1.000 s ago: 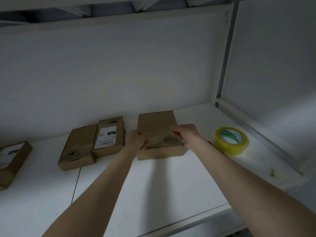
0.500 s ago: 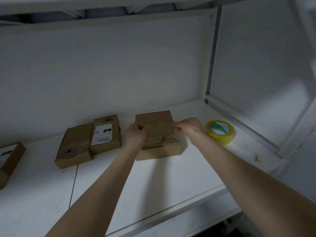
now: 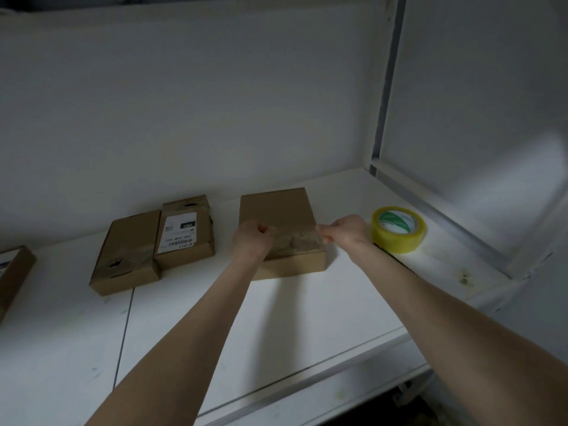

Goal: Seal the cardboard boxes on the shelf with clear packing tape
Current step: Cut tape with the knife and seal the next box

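A flat brown cardboard box (image 3: 276, 210) lies on the white shelf (image 3: 276, 318) in the middle. A strip of clear tape (image 3: 296, 241) stretches across its near top, just above the surface. My left hand (image 3: 250, 241) pinches the strip's left end at the box's left edge. My right hand (image 3: 345, 232) pinches the right end at the box's right edge. The yellowish tape roll (image 3: 398, 229) with a green-and-white core lies flat just right of my right hand.
Two more cardboard boxes sit side by side to the left, a plain one (image 3: 127, 252) and one with a white label (image 3: 184, 230). Another labelled box (image 3: 12, 272) is cut off at the far left. The shelf's upright post (image 3: 384, 87) and side rail bound the right side.
The strip held between both hands has come a little lower and nearer over the box's top. The camera has drifted, so the scene sits slightly differently in view.
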`<action>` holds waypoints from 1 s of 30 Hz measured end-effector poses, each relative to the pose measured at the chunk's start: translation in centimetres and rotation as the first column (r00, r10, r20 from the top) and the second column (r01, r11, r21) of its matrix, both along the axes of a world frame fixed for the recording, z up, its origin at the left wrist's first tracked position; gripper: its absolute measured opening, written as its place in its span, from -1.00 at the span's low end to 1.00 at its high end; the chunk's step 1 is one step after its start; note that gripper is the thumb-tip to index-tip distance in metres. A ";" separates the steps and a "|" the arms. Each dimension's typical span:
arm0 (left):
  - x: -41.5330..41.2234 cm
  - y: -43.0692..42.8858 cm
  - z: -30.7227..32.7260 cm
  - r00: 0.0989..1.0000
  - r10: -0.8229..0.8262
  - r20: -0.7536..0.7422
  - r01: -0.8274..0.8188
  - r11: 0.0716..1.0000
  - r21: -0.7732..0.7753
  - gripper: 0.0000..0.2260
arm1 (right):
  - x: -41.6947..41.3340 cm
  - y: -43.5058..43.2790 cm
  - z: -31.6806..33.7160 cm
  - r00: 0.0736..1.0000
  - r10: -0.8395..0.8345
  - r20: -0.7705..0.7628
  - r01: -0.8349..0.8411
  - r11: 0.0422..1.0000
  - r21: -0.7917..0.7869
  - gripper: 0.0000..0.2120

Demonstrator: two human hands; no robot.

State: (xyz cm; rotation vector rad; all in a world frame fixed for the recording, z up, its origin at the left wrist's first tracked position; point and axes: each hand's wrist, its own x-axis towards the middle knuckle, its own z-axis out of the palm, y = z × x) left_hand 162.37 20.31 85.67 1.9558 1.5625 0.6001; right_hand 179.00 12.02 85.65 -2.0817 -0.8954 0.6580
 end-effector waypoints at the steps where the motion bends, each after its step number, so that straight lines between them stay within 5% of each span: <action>1: 0.0 0.1 -0.3 1.000 0.000 -0.024 0.000 1.000 0.009 -0.77 | 0.1 0.1 -0.1 1.000 0.012 0.020 -0.011 1.000 -0.018 -0.65; 8: 0.3 0.4 -1.4 0.982 -0.012 -0.187 0.024 0.998 0.062 -0.87 | 0.4 0.9 -0.4 0.989 0.055 0.134 -0.039 0.993 -0.115 -0.64; 21: 0.2 -0.7 -2.5 0.922 -0.024 -0.385 0.136 0.955 0.265 -0.77 | 0.7 1.1 -1.3 0.969 0.097 0.226 -0.053 0.980 -0.191 -0.62; 30: -0.4 -0.3 -3.1 0.933 -0.054 -0.356 0.163 0.945 0.285 -0.78 | 0.9 0.4 -1.5 0.924 0.108 0.366 -0.001 0.960 -0.280 -0.48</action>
